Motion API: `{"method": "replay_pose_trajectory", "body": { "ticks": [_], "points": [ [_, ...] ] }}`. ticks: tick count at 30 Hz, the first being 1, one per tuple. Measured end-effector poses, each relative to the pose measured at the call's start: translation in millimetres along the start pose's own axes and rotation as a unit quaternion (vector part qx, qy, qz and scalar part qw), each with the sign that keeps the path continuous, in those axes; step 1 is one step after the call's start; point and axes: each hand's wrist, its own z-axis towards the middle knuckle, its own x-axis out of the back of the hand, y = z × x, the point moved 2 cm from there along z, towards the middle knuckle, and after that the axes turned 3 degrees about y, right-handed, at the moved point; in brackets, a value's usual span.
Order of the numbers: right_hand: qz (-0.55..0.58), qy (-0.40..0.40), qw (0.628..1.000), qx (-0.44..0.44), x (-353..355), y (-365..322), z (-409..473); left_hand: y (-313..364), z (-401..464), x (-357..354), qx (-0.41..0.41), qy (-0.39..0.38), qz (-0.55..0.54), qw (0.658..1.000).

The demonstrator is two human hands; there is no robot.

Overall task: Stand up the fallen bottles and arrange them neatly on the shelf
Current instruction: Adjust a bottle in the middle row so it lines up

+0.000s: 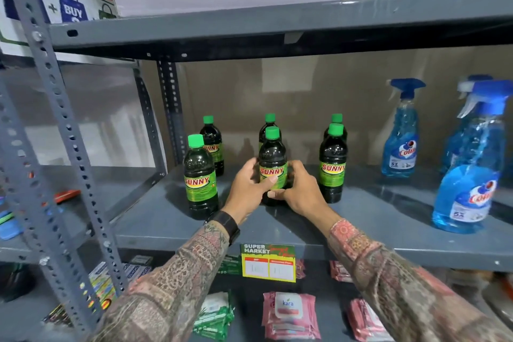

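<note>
Your left hand (248, 185) and right hand (298, 189) clamp the middle front bottle (272, 166) from both sides, fingers wrapped on its label. It stands upright on the grey shelf (374, 219). More bottles stand at its nine o'clock (200, 178), three o'clock (332, 164) and twelve o'clock (269, 125). Blue spray bottles (401, 130) stand well apart at three o'clock.

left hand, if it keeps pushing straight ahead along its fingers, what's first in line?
The left hand already wraps the front middle bottle, so that stops it first. Past that, probably the back middle bottle right behind, though depth is hard to judge.
</note>
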Motion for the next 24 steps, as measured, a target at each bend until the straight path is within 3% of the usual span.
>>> {"method": "replay_pose_trajectory", "body": {
  "ticks": [11,13,16,17,21,24],
  "points": [
    [0.014,-0.011,1.0,0.019,11,-3,-29,-3,-25,1,-0.017,-0.002,-0.028,0.999],
    [0.028,-0.004,1.0,0.009,21,0,-36,1,-37,1,-0.013,0.045,0.0,0.999],
    [0.028,0.05,0.998,0.007,47,18,-49,11,-72,0,-0.051,0.186,0.057,0.98],
    [0.029,0.072,0.997,0.007,57,25,-52,15,-82,-5,-0.068,0.193,0.059,0.977],
    [0.021,0.173,0.984,-0.015,98,50,-48,25,-83,-53,-0.089,0.058,0.075,0.992],
    [0.013,0.149,0.988,-0.034,112,55,-36,30,-58,-88,-0.074,-0.015,0.083,0.994]
  ]
}}
